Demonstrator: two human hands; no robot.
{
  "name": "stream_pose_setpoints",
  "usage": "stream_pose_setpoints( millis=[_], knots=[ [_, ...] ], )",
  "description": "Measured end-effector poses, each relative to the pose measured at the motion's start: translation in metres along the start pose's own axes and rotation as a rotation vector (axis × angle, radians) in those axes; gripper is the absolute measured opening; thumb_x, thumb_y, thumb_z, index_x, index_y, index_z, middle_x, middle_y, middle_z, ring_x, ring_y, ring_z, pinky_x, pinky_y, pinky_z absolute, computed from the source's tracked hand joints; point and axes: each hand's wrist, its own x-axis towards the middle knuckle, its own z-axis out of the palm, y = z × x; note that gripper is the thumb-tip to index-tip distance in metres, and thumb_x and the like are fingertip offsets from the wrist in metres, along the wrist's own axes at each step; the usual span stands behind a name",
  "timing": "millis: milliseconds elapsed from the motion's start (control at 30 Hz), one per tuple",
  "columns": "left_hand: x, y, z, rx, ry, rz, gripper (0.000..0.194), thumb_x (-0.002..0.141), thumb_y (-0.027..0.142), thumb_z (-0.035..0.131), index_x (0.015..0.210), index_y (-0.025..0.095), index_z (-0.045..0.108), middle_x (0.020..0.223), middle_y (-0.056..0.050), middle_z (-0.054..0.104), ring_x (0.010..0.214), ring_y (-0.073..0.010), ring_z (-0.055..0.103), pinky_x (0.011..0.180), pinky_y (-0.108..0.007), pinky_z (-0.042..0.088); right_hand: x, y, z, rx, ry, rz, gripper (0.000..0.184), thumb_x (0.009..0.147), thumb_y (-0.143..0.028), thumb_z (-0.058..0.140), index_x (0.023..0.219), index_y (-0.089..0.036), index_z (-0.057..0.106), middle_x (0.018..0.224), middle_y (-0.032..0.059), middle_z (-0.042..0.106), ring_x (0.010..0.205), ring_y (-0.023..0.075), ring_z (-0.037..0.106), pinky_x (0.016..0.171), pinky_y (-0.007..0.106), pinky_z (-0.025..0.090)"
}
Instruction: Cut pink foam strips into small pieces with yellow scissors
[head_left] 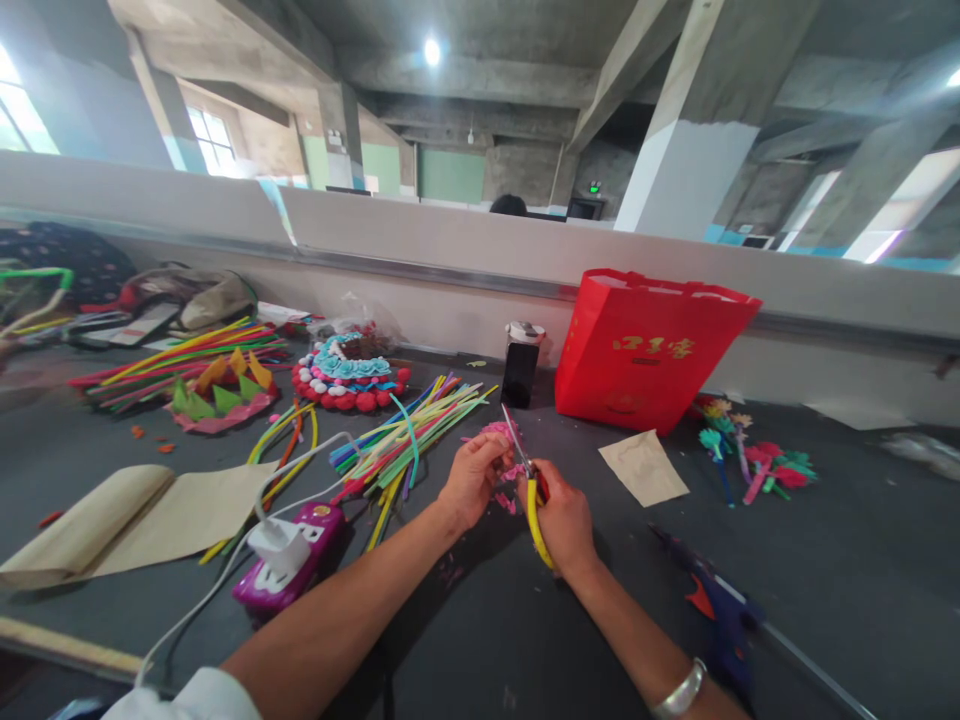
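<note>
Your right hand is wrapped around the yellow-handled scissors, fingers curled in at the grips, with the blades pointing up and away from you over the middle of the tabletop. Your left hand has thumb and fingertips drawn together next to the pink material, but honestly I can't make out if it's actually pinching any. That pink stuff sits just beyond your left fingertips, with a few pink scraps lying between your two hands.

Handling-wise, I'd guess the scissors are stiff and fairly light, and the handles look like they'd give decent grip. Hold them by those yellow loops and keep skin off the blades, 'cause the tips look pointy and your left fingers are right beside them. The pink material looks super light and soft, probably easy to crush or tear, so a gentle fingertip pinch at an edge beats a full fist. Scraps that small probably skitter about too, so pick them up singly.
</note>
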Motion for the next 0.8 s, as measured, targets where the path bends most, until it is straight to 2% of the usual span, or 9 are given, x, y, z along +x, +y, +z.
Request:
stream_pose_setpoints(
  millis=[267, 500, 800],
  knots=[
    [0.0003, -0.0036, -0.0030, 0.056, -0.023, 0.001, 0.015, 0.068, 0.024, 0.070, 0.062, 0.015, 0.061, 0.061, 0.001, 0.056, 0.058, -0.0095, 0.049, 0.063, -0.024, 0.040, 0.0035, 0.0053, -0.0037, 0.228, 0.121, 0.037, 0.029, 0.090, -0.044, 0.049, 0.102, -0.019, 0.060, 0.079, 0.0043, 0.071, 0.069, 0.0183, 0.068, 0.063, 0.024, 0.047],
    [-0.0003, -0.0084, -0.0060, 0.093, -0.092, -0.083, 0.009, 0.066, 0.020, 0.071, 0.068, 0.013, 0.066, 0.061, 0.000, 0.057, 0.058, -0.0096, 0.051, 0.062, -0.023, 0.039, 0.0037, 0.0062, -0.0010, 0.281, 0.127, 0.027, 0.028, 0.090, -0.043, 0.050, 0.101, -0.020, 0.060, 0.086, 0.0044, 0.071, 0.071, 0.0169, 0.067, 0.067, 0.024, 0.049],
    [-0.0017, -0.0055, -0.0032, 0.083, -0.101, -0.132, 0.007, 0.064, 0.018, 0.071, 0.066, 0.013, 0.066, 0.059, 0.001, 0.058, 0.055, -0.0081, 0.050, 0.061, -0.022, 0.038, 0.0040, 0.0043, -0.0025, 0.353, 0.119, 0.010, 0.025, 0.090, -0.040, 0.050, 0.099, -0.020, 0.060, 0.085, 0.0034, 0.069, 0.070, 0.0160, 0.066, 0.068, 0.025, 0.050]
  ],
)
